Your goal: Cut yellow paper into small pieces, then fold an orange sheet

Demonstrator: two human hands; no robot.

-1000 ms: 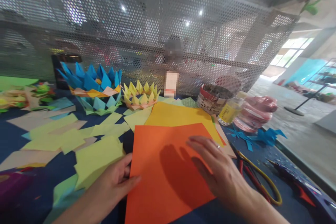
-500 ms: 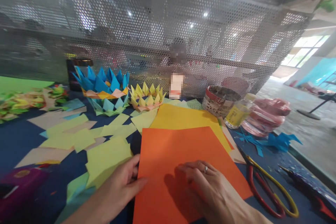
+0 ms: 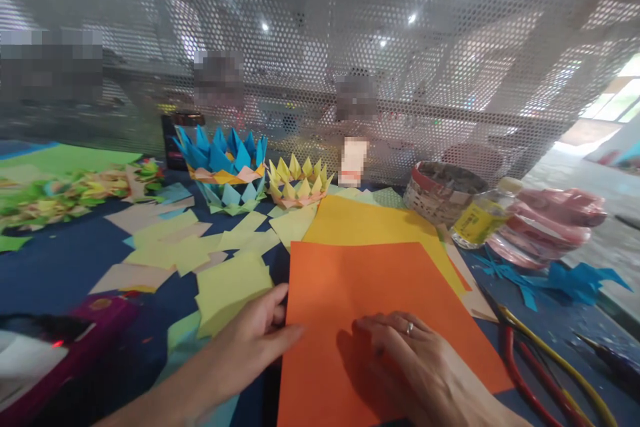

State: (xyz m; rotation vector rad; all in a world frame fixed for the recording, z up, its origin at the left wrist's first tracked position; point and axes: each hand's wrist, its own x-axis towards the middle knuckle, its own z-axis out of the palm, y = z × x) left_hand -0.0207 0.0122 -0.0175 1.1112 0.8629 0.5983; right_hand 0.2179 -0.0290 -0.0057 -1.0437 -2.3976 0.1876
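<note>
We appear to be steadying the orange sheet (image 3: 330, 293), which overlaps the yellow paper (image 3: 375, 220). Our left hand (image 3: 250, 340) pinches its edge; our right hand (image 3: 415, 353), half-open, grips nothing visible. Moving it calls for light, even handling.

Orange sheet (image 3: 330, 293): one. Hands (image 3: 420, 353): two. Ring (image 3: 410, 328): one. Bottle (image 3: 480, 219): one. Basket (image 3: 435, 197): one. Yellow crown (image 3: 299, 190): one.
</note>
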